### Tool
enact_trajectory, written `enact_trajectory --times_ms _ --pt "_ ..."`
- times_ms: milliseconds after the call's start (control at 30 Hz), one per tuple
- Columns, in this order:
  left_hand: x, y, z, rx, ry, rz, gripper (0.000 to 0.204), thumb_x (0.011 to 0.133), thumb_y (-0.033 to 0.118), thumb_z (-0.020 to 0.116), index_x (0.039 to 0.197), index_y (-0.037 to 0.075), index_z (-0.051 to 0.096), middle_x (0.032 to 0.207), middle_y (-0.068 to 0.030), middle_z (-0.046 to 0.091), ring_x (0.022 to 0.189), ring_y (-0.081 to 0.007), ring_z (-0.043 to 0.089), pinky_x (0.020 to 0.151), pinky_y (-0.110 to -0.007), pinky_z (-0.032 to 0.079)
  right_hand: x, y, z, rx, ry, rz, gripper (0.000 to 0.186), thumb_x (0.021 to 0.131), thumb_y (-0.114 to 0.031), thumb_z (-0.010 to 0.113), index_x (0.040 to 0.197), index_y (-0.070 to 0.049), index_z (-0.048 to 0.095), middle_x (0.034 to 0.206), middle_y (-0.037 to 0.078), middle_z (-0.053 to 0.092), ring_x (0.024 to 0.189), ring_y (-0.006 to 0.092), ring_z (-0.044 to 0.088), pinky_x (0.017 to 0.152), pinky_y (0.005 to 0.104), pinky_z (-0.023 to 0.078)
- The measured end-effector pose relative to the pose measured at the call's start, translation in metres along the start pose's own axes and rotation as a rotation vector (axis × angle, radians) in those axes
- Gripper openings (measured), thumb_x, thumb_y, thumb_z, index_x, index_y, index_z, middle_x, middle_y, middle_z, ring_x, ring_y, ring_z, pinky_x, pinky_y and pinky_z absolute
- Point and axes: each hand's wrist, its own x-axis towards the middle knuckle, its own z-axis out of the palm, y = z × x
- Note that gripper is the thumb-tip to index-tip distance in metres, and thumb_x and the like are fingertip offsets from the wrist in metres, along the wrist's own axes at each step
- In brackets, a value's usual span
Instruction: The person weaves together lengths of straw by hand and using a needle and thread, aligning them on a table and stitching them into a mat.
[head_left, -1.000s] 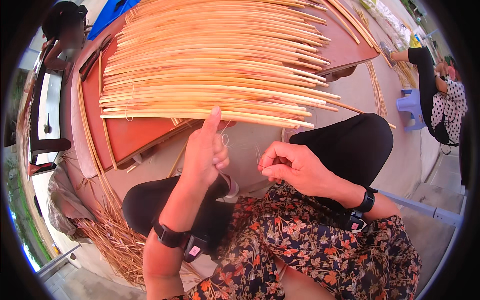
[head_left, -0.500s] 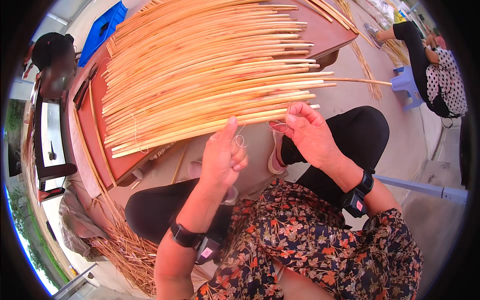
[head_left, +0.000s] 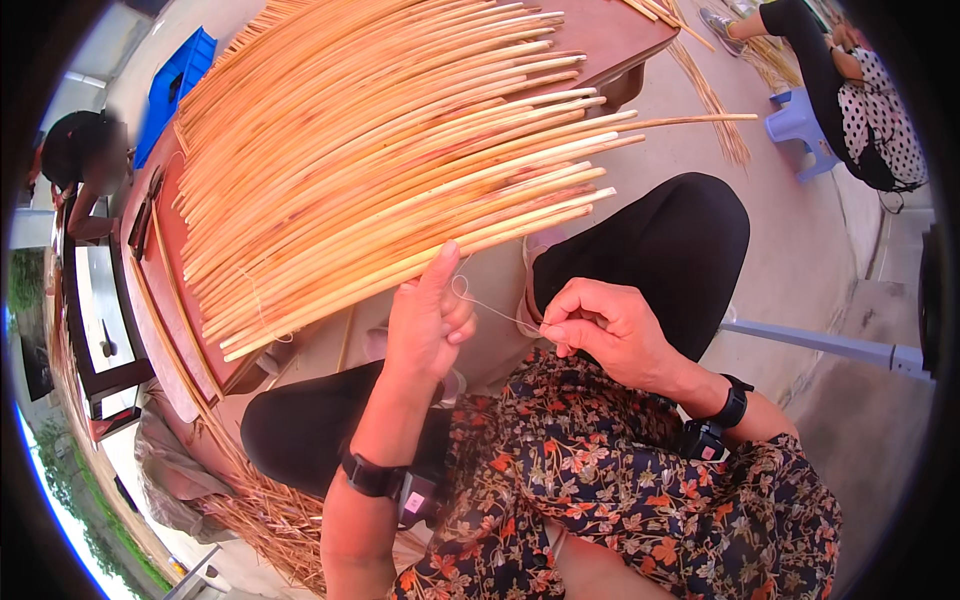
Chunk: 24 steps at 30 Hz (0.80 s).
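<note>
In the head view, the left hand (head_left: 430,320) has its thumb raised against the lowest sticks (head_left: 400,170) and its other fingers curled around a thin thread (head_left: 490,308), which runs to the right hand (head_left: 600,330), whose fingers pinch it closed. Many sticks already lie in one row above the fingers, so the tying seems far along, with only the lowest ones left. The red tabletop (head_left: 600,35) carries the row, loose straw (head_left: 270,520) lies below the left wrist, and nothing blocks the hands.

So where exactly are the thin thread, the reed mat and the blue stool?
thin thread (head_left: 492,308), head view, mid-span between the hands.
reed mat (head_left: 380,170), head view, middle of the stalks.
blue stool (head_left: 797,122), head view, its seat.
</note>
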Motion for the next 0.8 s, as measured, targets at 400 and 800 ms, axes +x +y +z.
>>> enact_trajectory --times_ms 400,800 --pt "-0.005 -0.007 -0.005 -0.061 0.001 0.062 0.038 0.097 0.038 0.055 0.1 0.001 0.059 0.052 0.0078 0.024 0.04 -0.0039 0.024 0.038 -0.02 0.021 0.031 0.005 0.028 0.154 0.192 0.148 0.012 0.09 -0.013 0.065 0.088 -0.001 0.061 0.069 -0.003 0.057 0.059 0.0013 0.048 0.051 0.0188 0.039" --pt "-0.008 -0.005 -0.001 -0.057 0.045 0.13 0.028 0.096 0.029 0.059 0.093 0.002 0.06 0.051 0.0073 0.024 0.041 -0.0049 0.025 0.038 -0.022 0.022 0.041 0.009 0.045 0.064 0.173 0.181 0.022 0.092 -0.012 0.058 0.11 0.0 0.063 0.068 0.001 0.059 0.058 0.0038 0.048 0.052 0.0228 0.04"
